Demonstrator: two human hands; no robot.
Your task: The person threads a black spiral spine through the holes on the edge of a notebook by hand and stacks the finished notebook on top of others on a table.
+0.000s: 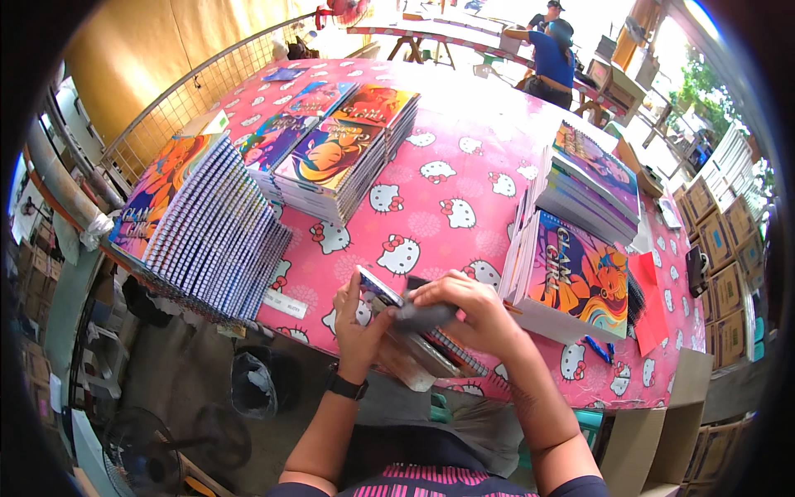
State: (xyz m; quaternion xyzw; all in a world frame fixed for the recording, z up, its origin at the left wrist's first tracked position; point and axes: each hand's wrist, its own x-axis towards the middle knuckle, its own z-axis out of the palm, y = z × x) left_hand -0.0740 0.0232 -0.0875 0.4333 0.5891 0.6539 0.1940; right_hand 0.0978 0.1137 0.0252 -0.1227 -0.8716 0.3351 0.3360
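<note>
Your two hands meet at the near edge of the pink worktop [464, 166]. Your left hand [356, 327], with one black watch [345, 385] at the wrist, is closed around the far end of a spiral notebook [435, 354] tilted over that edge (whether it is only one, you cannot tell from here). Your right hand [470, 308] is curled around one dark thing [425, 316], too blurred to name, against the notebook's upper side. One tall notebook stack [219, 224] stands at the left; beside it, four piles [335, 157] sit together, and two more piles [580, 277] stand right of your hands. Near those lies one red sheet [649, 302]. Two people [553, 62] are beyond the far end.
</note>
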